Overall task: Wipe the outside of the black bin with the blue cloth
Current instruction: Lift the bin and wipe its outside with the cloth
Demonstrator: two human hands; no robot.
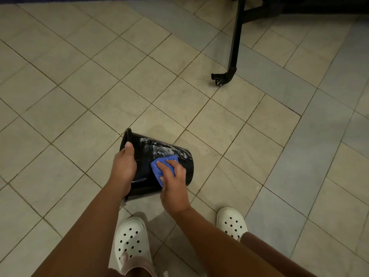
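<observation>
Wiping seemingly midway, left grip (123,166) curled round rim of black bin (184,166), right grip (173,176) pinching blue cloth (157,168) against its side, white smears (165,148) uncleared.

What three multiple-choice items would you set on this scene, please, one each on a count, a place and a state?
1. How many white clogs show?
A two
B one
C three

2. Where is the cloth?
A on a clog
B inside the bin
C on the bin's side

3. What is the left hand doing?
A lying open and flat
B gripping the bin's rim
C holding the cloth

Key:
1 A, since one clog shows on each foot.
2 C, since the right hand holds it against the smeared outer wall.
3 B, since it clasps the rim with the thumb on the outside.
</observation>
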